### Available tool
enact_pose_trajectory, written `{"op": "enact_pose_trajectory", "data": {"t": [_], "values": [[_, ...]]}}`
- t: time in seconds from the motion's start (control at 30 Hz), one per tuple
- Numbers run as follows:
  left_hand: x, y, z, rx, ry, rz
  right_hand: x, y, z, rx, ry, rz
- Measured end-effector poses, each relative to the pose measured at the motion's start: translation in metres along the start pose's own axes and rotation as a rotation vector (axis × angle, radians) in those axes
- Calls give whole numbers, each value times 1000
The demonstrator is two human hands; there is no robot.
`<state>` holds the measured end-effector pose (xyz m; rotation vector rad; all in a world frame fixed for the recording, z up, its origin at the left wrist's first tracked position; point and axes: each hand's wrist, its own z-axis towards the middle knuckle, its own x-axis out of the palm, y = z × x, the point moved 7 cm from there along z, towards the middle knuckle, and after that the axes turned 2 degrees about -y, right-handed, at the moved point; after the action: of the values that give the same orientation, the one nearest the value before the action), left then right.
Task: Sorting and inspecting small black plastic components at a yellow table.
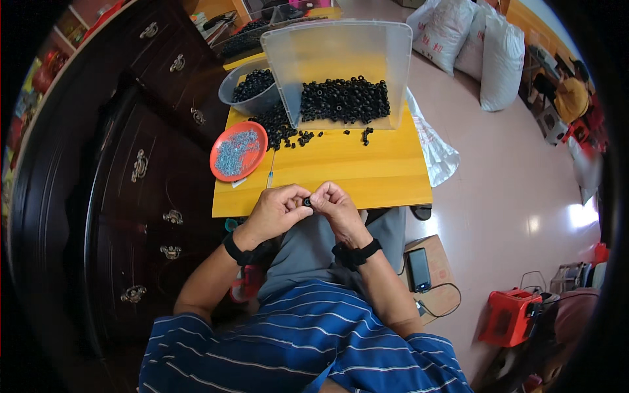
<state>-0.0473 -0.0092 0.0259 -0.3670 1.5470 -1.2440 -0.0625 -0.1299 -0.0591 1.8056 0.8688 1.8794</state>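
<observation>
Left hand (278, 208) grips black ring (306, 202). Right hand (337, 208): fingertips pinched closed, ring's two o'clock. Red plate (263, 140): ten o'clock.

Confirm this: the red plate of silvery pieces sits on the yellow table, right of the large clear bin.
Wrong side: in the head view, the red plate of silvery pieces sits on the yellow table, left of the large clear bin.

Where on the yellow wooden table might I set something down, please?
The tabletop is mostly bare right of the hands, between the rectangular translucent plastic bin and the front edge. It is crowded at back left, with small black pieces and a round red plate.
</observation>
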Motion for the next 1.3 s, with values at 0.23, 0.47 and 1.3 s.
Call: {"op": "enact_pose_trajectory", "data": {"t": [0.23, 0.47, 1.3], "values": [[-33, 40, 28, -218, 291, 202, 5, 68, -12, -61, -13, -266], [-207, 55, 133, -23, -429, 308, 145, 231, -98, -660, 649, -168], [-143, 119, 52, 116, -191, 683, 83, 126, -29, -275, 154, -1088]]}}
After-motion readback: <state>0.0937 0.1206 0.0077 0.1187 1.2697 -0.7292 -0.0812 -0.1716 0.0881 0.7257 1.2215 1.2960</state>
